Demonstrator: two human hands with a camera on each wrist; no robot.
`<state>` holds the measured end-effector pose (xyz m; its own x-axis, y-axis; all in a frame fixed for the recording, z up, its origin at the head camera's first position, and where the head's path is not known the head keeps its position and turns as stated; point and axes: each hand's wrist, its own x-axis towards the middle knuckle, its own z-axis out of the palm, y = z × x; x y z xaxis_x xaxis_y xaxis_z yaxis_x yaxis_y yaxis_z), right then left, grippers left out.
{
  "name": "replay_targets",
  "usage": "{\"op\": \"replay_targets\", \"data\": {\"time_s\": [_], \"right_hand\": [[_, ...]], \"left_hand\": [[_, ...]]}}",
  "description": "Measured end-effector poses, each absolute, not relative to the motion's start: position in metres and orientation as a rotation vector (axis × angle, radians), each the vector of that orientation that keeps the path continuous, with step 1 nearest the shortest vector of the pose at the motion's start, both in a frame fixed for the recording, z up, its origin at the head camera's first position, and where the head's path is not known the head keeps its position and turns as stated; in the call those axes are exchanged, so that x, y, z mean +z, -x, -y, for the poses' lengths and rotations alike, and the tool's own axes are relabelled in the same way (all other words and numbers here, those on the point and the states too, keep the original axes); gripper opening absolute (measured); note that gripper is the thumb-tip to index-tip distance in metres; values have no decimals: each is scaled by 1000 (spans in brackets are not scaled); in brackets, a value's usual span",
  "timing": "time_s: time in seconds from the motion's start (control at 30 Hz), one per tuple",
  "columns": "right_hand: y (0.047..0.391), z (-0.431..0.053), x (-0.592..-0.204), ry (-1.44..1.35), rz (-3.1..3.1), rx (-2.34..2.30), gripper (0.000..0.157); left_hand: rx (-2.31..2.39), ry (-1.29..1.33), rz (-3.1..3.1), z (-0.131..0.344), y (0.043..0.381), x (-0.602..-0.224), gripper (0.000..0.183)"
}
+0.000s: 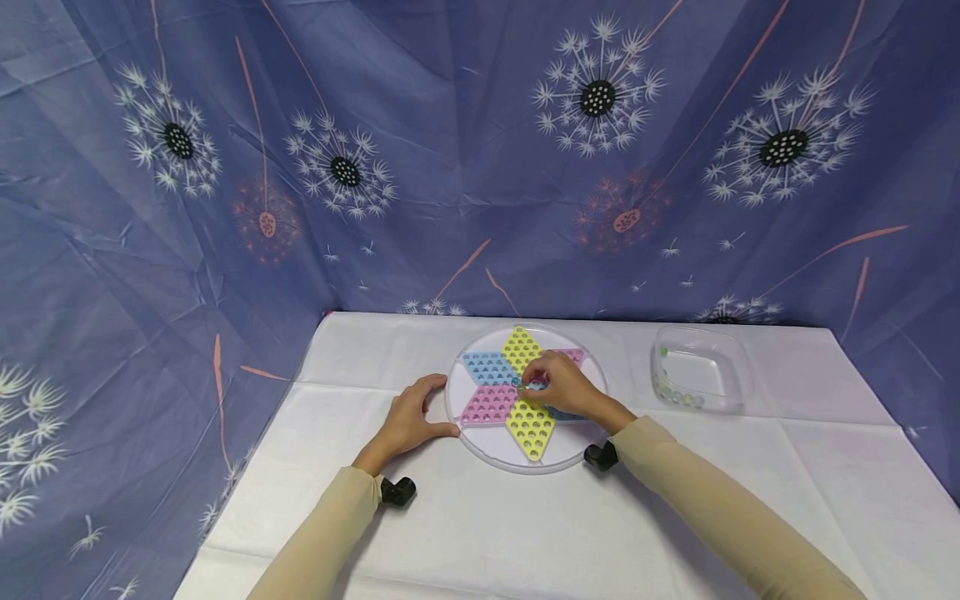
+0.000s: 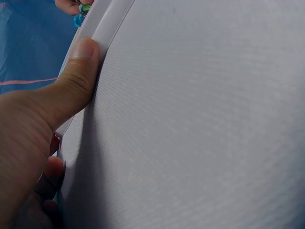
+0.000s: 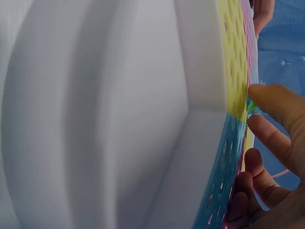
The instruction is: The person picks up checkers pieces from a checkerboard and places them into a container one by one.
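A round white Chinese checkers board [image 1: 487, 446] with a star of yellow, pink and blue hole fields lies on the table. At its left rim rests my left hand [image 1: 411, 421], thumb and fingers spread apart and touching the edge. In the left wrist view, the thumb [image 2: 78, 71] presses along the white rim. Over the star's middle, my right hand [image 1: 558, 383] pinches a green marble [image 2: 85, 8] between thumb and forefinger. A blue marble [image 2: 78, 20] sits beside it on the board. The right wrist view shows the pinched marble [image 3: 255, 106] mostly hidden by the fingertips.
A clear plastic box [image 1: 738, 367] stands right of the board, with several greenish and pale marbles [image 1: 678, 397] along its left and front sides. White cloth [image 1: 487, 533] covers the table. A blue dandelion-print curtain [image 1: 450, 167] hangs behind and at the left.
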<state>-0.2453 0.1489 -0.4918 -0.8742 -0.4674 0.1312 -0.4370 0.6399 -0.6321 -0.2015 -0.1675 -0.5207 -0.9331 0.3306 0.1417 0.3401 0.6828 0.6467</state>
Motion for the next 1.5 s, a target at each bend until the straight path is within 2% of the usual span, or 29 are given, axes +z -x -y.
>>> {"op": "replay_targets", "data": {"time_s": [1.1, 1.5], "right_hand": [[245, -149, -484, 775, -2749, -1061, 9], [252, -153, -467, 887, -2738, -1176, 16]], "left_hand": [[-1097, 565, 2871, 167, 201, -520, 94], [-1096, 551, 2877, 167, 201, -524, 95]]}}
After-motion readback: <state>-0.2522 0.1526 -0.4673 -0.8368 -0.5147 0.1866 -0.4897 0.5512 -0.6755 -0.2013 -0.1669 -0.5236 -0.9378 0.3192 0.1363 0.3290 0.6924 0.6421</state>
